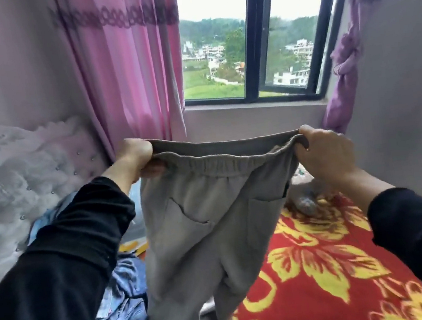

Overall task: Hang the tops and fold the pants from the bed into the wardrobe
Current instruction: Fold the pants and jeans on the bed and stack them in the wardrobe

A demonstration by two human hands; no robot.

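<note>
Above the bed [325,265], grey pants [200,228] hang stretched by the elastic waistband, left hand [137,156] and right hand [326,150] each in a closed grip at one end. Soft, light, limp fabric likely sags; the waistband corners look the surest hold.

Grey pants [200,231] leg ends cut off; jeans [121,306] partly hidden.
</note>
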